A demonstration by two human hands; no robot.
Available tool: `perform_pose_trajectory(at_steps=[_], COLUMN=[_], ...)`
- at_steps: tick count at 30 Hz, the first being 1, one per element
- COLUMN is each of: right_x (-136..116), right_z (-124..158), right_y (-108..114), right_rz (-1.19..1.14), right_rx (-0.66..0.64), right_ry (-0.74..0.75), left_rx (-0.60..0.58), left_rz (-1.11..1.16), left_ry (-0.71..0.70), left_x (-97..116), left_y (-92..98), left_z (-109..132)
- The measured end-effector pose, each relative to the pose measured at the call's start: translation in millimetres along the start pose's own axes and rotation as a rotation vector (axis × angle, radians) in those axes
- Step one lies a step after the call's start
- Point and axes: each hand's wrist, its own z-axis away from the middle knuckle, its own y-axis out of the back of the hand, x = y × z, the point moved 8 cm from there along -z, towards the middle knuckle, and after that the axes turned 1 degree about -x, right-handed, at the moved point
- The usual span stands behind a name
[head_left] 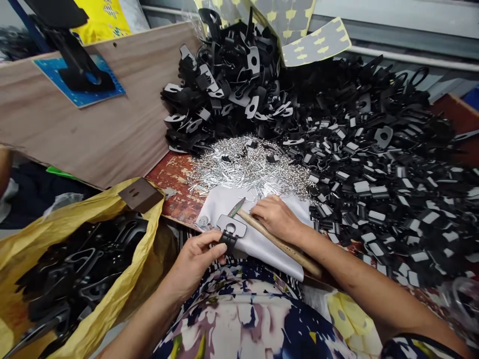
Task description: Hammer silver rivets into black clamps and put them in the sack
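Observation:
My left hand (202, 252) pinches a black plastic clip (232, 229) with a flat grey face and a round hole, held over the white cloth (220, 197). A hammer (279, 242) with a wooden handle and a narrow metal head lies slanted across the cloth, its head just beyond the clip. My right hand (277, 217) is closed beside the handle, close to the hammer head. Its fingers are bent inward, and anything between the fingertips is hidden. Just past the cloth spreads a heap of small metal pins (250, 167).
Black plastic parts (232, 80) rise in a tall heap behind the pins. Smaller black and grey pieces (374, 199) cover the right side. At left stands a yellow bag (149, 224) of black parts, with a brown block (141, 194) on its rim, below a wooden board (123, 119).

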Motion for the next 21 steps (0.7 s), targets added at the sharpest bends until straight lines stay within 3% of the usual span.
perform_pose_trajectory(at_steps=[3,6,9,12,15,18,21], right_x=[0.4,10.9,2.1,-24.2,-33.3,-30.0,-11.6], right_z=[-1.0,8.2,22.7,33.2,39.7,40.5,19.9], right_y=[0.3,8.2,-10.5,-28.6,-39.6,-44.3,-23.5], right_rz=[-0.084,-0.472,-1.006,-1.269,-1.343,-1.3,-0.947], right_rx=[0.014,0.066,-0.11,-0.303,-0.333,-0.384,-0.308], right_ry=[-0.001,-0.251,-0.51,-0.589,-0.64,-0.656,-0.504], left_rx=[0.02,0.078,0.038,-0.067,-0.138,-0.117,-0.002], left_rz=[-0.183,-0.525,-0.852,-1.007,-1.063,-1.019,-0.888], left_ry=[-0.127,-0.385,-0.583,-0.673,-0.694,-0.639,-0.534], left_x=[8.7,29.9,46.8,54.5,55.3,54.1,54.3], left_y=[-0.1,-2.2,-21.7,-46.5,-62.9,-62.5,-45.9], left_z=[-0.9,0.5,2.4,1.9,1.1,-2.0,-8.3])
